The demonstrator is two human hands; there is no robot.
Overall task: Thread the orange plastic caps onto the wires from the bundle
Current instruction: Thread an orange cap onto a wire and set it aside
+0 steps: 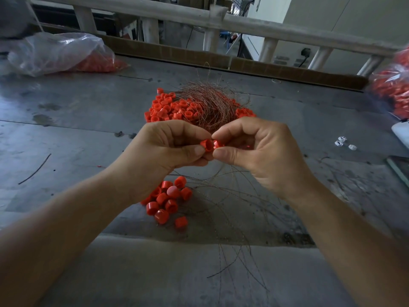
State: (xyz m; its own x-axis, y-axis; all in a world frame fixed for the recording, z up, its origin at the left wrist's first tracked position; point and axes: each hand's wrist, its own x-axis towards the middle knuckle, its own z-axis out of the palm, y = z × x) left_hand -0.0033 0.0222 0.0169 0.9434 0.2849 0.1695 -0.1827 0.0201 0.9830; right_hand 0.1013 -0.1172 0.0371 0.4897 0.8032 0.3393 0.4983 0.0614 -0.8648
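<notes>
Both your hands meet above the desk [66,129]: your left hand [163,149] pinches an orange cap [205,146], your right hand [261,149] pinches a second cap [218,143] touching it. The wire bundle [208,103] lies behind them on the cap heap [168,109].

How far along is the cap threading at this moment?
Likely done: a small cluster of caps lies nearest the person among loose wires, though threading cannot be confirmed. In hand: the left hand pinches one cap against what looks like a second cap pinched by the right hand. Left: the large cap pile and the wire bundle behind, so most remains.
</notes>
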